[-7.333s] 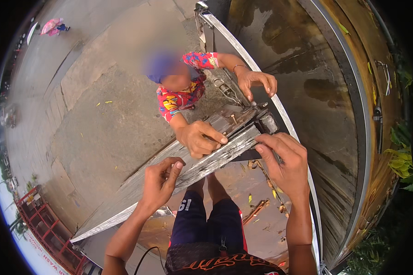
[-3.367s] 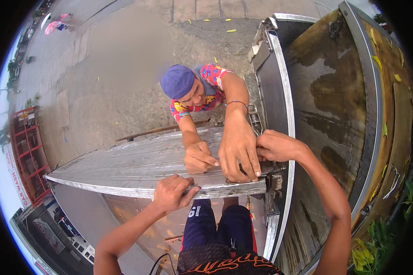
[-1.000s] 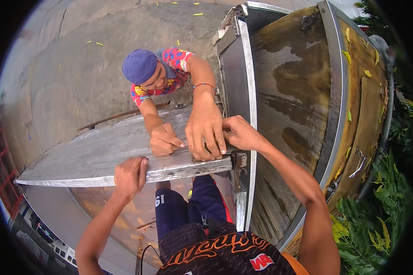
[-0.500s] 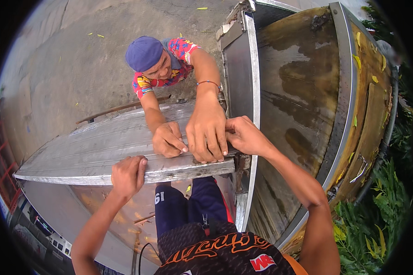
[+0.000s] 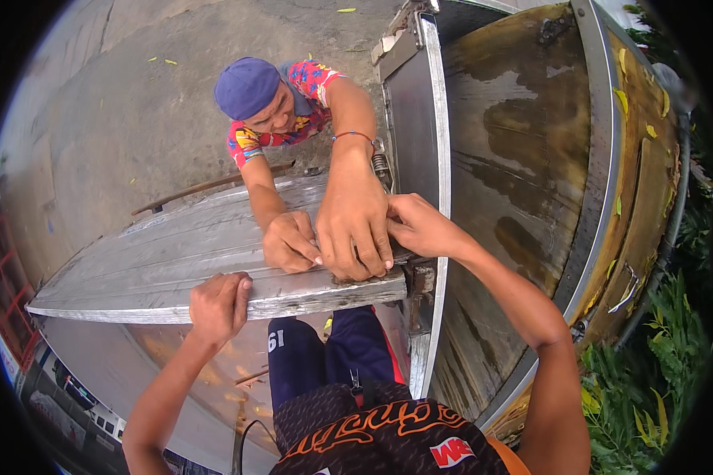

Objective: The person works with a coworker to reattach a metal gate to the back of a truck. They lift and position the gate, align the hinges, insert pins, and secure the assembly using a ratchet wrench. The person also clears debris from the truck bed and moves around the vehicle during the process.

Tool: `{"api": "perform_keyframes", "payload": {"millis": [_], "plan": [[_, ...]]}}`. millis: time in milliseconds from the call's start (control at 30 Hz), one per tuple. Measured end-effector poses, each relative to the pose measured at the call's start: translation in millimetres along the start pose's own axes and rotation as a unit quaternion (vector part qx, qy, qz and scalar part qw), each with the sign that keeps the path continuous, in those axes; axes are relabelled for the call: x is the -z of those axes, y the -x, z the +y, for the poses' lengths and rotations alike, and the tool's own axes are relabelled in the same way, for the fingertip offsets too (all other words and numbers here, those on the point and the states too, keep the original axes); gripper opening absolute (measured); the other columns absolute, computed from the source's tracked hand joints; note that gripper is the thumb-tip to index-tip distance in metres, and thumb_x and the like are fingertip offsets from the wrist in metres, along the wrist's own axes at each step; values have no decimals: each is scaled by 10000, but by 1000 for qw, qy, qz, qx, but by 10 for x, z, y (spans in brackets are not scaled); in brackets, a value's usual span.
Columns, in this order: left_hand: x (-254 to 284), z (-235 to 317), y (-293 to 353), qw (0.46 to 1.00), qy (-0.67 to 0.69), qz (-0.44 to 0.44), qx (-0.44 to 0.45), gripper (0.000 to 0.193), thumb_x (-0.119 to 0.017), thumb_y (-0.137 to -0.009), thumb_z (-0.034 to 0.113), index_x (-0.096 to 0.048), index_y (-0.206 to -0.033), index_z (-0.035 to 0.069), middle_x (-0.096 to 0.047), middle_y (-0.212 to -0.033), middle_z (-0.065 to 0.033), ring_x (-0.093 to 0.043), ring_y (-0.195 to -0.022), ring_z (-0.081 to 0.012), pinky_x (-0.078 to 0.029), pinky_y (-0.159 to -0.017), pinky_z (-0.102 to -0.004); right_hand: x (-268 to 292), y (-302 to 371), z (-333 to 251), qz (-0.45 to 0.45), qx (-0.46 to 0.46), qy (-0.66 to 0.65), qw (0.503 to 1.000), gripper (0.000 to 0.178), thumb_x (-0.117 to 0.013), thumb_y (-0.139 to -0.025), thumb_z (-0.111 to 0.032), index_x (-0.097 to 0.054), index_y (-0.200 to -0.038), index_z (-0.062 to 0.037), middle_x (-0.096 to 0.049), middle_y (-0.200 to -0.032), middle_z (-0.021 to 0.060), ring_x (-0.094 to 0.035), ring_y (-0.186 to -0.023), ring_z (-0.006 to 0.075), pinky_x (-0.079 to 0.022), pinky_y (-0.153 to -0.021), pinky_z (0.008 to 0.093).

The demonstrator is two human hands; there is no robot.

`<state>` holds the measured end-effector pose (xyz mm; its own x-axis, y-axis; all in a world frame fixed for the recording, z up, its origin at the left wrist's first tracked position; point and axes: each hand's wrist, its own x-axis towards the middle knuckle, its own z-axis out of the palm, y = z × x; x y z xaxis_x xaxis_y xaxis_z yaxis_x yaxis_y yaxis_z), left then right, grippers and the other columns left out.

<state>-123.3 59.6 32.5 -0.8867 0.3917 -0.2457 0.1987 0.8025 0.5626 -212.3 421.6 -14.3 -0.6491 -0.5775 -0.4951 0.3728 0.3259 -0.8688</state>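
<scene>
Grey panel has the left hand curled over its near edge; right hand, hold unclear, nears its right end.

The panel is streaked grey, with a silver edge mottled black. Beyond the panel, a co-worker's cap is blue-purple, the shirt red with blue, yellow and white patterning, and the bracelet red with blue. The ground beyond is grey-brown. Nearer than the panel, navy shorts bear white marking and red trim; the black jersey carries orange lettering and a red-and-white patch. Right of the panel, a brown sheet shows darker blotches, and foliage is green and yellow.
</scene>
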Motion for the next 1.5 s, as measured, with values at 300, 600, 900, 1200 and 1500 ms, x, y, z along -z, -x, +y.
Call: {"api": "perform_keyframes", "payload": {"millis": [300,600,900,1200,1500], "plan": [[-40,3,12,1000,18,2,12,112,-618,-976,90,-670,-897,30,-628,-689,-114,-595,-584,-306,-470,-545,-420,67,58,120,31,-83,-188,978,187,-507,-1089,-131,-583,-1136,33,-658,-940,53,-669,-883,137,-571,-834,317],[-40,19,1,999,24,2,37,165,-606,-991,104,-678,-880,6,-605,-663,-141,-592,-587,-333,-461,-551,-430,242,358,-304,64,9,-8,998,193,-576,-1044,-168,-602,-1121,6,-632,-904,70,-660,-854,204,-511,-739,351],[-45,11,-10,997,61,4,54,220,-565,-1025,132,-689,-905,-4,-575,-649,-144,-570,-573,-323,-447,-557,-418,372,226,-468,-149,18,261,954,215,-723,-922,-226,-754,-1052,-56,-730,-1013,135,-694,-935,374,-527,-791,453],[223,460,-482,871,393,46,292,353,-470,-1108,330,-650,-1099,27,-357,-662,78,-283,-586,-37,-238,-524,-255,342,183,-313,-171,-22,227,958,299,-751,-904,-316,-768,-1084,-77,-755,-1066,128,-710,-970,347,-536,-815,455],[347,368,-1255,933,292,-161,136,272,-580,-986,200,-675,-1075,-39,-623,-860,-30,-485,-793,-137,-433,-698,-314,432,252,-385,-182,-5,243,953,417,-788,-859,-423,-775,-1106,-88,-755,-997,138,-708,-946,358,-541,-780,452]]}}
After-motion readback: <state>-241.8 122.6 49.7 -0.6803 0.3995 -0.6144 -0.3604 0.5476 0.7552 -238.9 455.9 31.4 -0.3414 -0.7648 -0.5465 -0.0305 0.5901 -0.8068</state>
